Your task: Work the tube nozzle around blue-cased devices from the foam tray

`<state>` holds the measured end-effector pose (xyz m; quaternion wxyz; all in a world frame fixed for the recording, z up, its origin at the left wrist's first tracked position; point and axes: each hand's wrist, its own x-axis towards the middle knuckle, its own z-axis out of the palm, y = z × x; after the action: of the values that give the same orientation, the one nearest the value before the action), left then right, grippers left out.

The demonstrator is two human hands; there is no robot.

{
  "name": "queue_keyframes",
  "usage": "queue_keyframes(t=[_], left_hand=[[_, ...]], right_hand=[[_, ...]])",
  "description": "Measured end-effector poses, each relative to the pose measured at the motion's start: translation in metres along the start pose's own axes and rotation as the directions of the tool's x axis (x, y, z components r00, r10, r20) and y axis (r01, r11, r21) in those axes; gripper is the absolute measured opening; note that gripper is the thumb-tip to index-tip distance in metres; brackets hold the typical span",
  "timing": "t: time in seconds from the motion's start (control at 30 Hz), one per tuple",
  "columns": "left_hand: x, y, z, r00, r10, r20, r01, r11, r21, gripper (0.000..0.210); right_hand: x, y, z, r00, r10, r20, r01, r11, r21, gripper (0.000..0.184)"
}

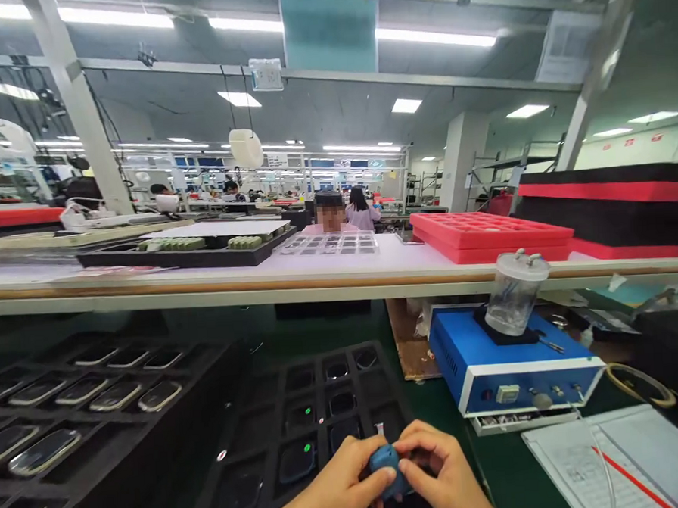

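Note:
A small rounded blue casing (385, 461) with a dark hole in its upper edge is pinched between both hands; its exact kind I cannot make out. My left hand (353, 473) grips it from the left, thumb across its front. From the right, my right hand (432, 461) presses thumb and fingertips against it. Both hands are over the near right part of a black foam tray (261, 398). Several dark, flat, rounded pieces lie in its pockets, including one piece (298, 462) with a green dot.
At left, another black tray (107, 433) holds several glossy, rounded-rectangular screens. A blue box (508, 351) carries a clear jar (517, 294) at right, beside papers (622, 451) and a red stick (629, 475). A shelf edge (205, 297) with red foam trays (491, 235) crosses ahead. People sit beyond.

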<state>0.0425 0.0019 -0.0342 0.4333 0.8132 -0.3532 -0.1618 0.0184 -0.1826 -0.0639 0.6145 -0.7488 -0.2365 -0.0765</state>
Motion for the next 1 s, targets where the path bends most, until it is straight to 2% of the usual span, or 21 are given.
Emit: queue_keyframes(t=[0.07, 0.23, 0.37, 0.5, 0.73, 1.0], left_hand=[[-0.001, 0.002, -0.001, 0.999, -0.034, -0.001, 0.034, 0.999, 0.019, 0.041], [-0.004, 0.008, -0.003, 1.000, -0.021, 0.003, 0.021, 0.997, 0.080, 0.044], [-0.003, 0.009, -0.004, 0.999, -0.007, 0.035, 0.006, 0.999, 0.036, 0.045], [-0.003, 0.005, -0.004, 0.999, -0.035, 0.025, 0.032, 0.994, 0.103, 0.045], [-0.001, 0.005, -0.003, 0.998, -0.027, 0.062, 0.027, 1.000, 0.013, 0.043], [-0.004, 0.010, -0.003, 0.994, -0.102, 0.035, 0.096, 0.984, 0.151, 0.047]], right_hand=[[0.001, 0.000, 0.000, 1.000, -0.007, -0.002, 0.007, 1.000, 0.003, 0.023], [-0.003, -0.008, 0.001, 0.999, 0.018, -0.051, -0.017, 1.000, 0.006, 0.022], [-0.004, -0.012, 0.001, 0.999, 0.014, -0.044, -0.013, 1.000, 0.021, 0.021], [-0.002, -0.016, 0.001, 0.999, 0.037, -0.021, -0.034, 0.992, 0.125, 0.020], [-0.001, -0.013, 0.000, 0.998, 0.065, -0.011, -0.061, 0.973, 0.222, 0.022], [-0.003, -0.011, 0.004, 0.996, 0.051, -0.077, -0.050, 0.999, 0.015, 0.020]])
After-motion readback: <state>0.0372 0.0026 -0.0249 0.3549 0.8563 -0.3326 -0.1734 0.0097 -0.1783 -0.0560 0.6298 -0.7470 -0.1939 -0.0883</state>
